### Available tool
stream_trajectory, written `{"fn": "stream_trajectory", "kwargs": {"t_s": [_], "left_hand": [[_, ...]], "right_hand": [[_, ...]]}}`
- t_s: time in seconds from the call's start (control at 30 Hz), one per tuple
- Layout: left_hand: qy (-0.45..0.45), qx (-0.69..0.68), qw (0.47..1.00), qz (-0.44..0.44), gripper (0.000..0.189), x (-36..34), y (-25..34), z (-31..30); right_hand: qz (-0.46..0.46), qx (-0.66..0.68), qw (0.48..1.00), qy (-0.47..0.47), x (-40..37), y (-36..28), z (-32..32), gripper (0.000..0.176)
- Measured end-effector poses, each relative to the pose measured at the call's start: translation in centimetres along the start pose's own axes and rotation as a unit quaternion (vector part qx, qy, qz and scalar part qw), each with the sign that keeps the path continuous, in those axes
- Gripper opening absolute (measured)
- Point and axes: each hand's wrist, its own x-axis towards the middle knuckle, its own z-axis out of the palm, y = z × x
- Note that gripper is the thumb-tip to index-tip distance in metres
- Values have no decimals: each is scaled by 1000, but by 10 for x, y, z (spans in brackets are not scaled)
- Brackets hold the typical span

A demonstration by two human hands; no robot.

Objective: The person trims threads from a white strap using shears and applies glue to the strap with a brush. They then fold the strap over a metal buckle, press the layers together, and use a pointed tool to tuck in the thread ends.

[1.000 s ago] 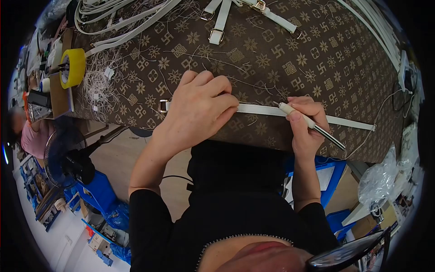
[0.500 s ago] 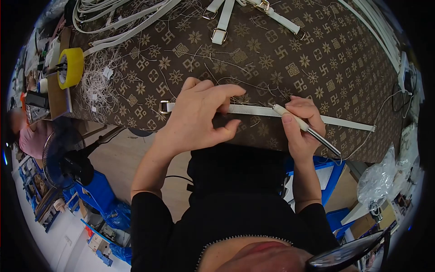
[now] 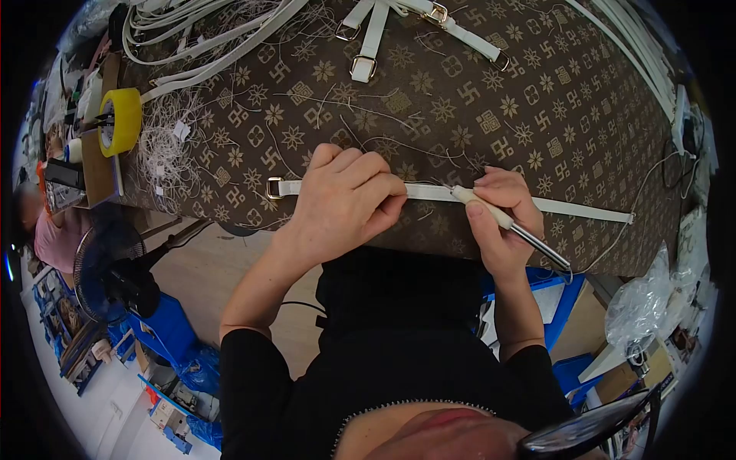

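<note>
A narrow white strap (image 3: pixel 563 208) lies across the patterned brown cloth (image 3: pixel 452 96), with a metal buckle (image 3: pixel 274 188) at its left end. My left hand (image 3: pixel 345 195) is over the strap's left part, thumb and index finger pressed together; whatever they pinch is too small to make out. My right hand (image 3: pixel 506 218) is closed round a pen-like tool (image 3: pixel 491 207) with a cream grip and a silver rear end. Its thin tip points left, just above the strap. A cord leads away from the tool's rear end toward the right.
Coiled white straps (image 3: pixel 222 57) and loose threads (image 3: pixel 165 146) lie at the left, by a yellow tape roll (image 3: pixel 123 121). More buckled straps (image 3: pixel 376 38) are at the top. A fan (image 3: pixel 111 272) and a person in pink (image 3: pixel 60 244) are at the far left.
My left thumb and index finger have come together from apart. My right hand has shifted slightly left and down with the tool. The buckle end has moved slightly left.
</note>
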Motion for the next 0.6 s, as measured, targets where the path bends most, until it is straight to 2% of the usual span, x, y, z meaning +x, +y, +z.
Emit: {"fn": "stream_trajectory", "kwargs": {"t_s": [0.07, 0.13, 0.27, 0.6], "left_hand": [[9, -3, 1000, 6, 18, -1, 0, 2], [20, -7, 1000, 10, 19, -2, -1, 2], [-4, -16, 1000, 4, 20, 0, -2, 1], [-19, -22, 1000, 1, 20, 0, -1, -1]], "right_hand": [[9, -10, 1000, -13, -1, -5, 1, 14], [1, -62, 995, -80, 0, -12, 3, 15], [6, -112, 991, -69, -4, -12, 11, 16], [4, -121, 991, -59, -5, -11, 12, 15]]}}
